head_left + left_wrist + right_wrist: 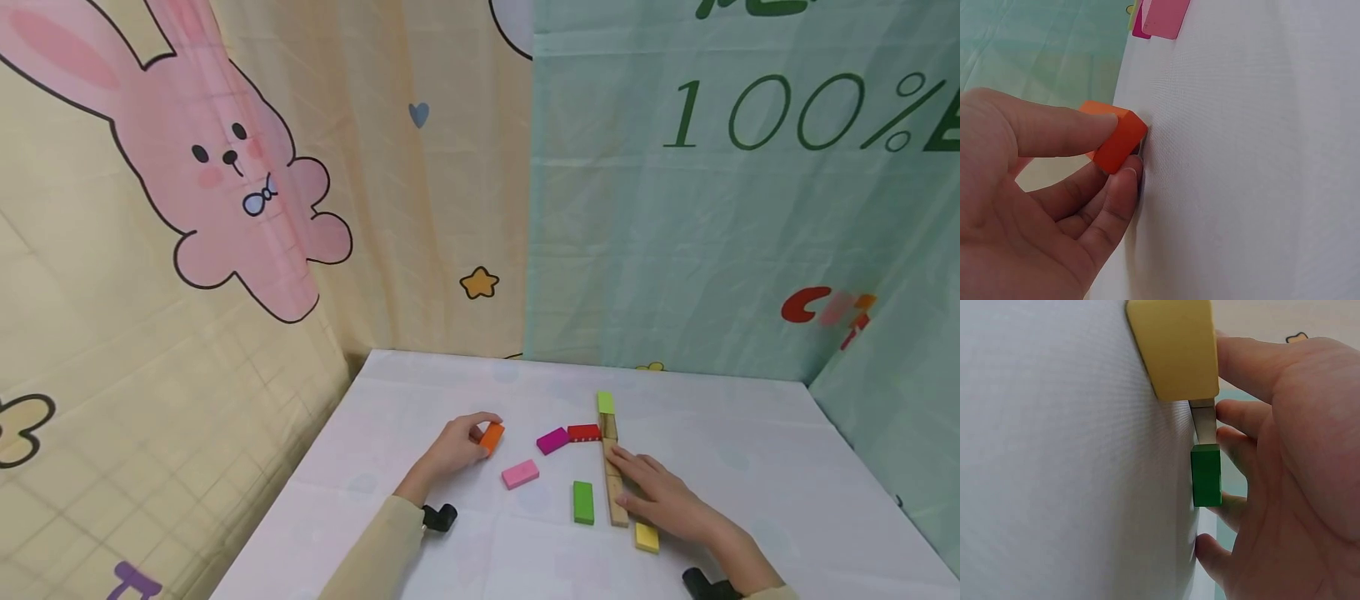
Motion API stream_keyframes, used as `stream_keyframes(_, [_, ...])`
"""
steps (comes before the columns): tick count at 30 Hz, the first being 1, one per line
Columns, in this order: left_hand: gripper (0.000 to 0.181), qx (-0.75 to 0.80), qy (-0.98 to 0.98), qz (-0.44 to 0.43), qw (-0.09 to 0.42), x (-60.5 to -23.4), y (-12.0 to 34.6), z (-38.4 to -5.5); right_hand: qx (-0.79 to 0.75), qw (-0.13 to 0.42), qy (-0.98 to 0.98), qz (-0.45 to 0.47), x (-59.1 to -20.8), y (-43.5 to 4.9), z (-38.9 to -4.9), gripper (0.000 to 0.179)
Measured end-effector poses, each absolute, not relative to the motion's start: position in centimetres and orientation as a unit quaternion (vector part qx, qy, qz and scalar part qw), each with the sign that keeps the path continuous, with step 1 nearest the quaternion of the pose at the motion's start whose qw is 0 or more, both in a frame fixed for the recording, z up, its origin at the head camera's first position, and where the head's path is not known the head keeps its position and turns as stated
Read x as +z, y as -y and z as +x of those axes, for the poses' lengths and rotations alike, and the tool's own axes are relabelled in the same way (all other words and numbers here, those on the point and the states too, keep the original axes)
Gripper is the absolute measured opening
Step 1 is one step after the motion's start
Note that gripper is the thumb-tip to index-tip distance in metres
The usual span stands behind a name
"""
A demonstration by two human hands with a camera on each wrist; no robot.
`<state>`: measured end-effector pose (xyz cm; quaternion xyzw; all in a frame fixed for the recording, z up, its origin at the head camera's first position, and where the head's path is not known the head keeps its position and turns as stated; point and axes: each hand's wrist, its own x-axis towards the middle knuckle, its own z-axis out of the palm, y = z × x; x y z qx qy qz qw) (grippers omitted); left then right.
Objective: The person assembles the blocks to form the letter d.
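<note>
Between the thumb and fingertips of the left hand [456, 444], an orange block [1124, 140] is pinched at a slant, close to the white tabletop [465, 567]. Opposite, the right hand [667, 497] lies with its fingers loosely extended and spread, their tips against the right side of a row of plain wooden blocks [613, 482]. Just beside that hand's thumb, near the row's near end, lies a yellow block [647, 538]. Left of the row is a green block [582, 502], set apart from it. At the row's far end sits a light green block [606, 402]. A red block [583, 433] with white dots lies crosswise at the row's left side, a magenta block [552, 441] at its other end. Nearer the left hand is a pink block [521, 474]. Beyond the table hang a cream curtain [435, 208] with a pink rabbit [217, 183] and a green curtain [637, 250].
</note>
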<state>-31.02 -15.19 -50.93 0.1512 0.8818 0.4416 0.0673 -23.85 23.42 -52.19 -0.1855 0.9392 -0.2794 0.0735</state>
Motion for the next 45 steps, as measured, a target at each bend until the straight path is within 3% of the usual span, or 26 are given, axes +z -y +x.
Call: stream_keyframes(45, [0.047, 0.436, -0.863, 0.211, 0.145, -50.4, 10.7, -29.4, -0.265, 0.06, -0.945, -0.185, -52.6, -23.4, -24.0, 0.078])
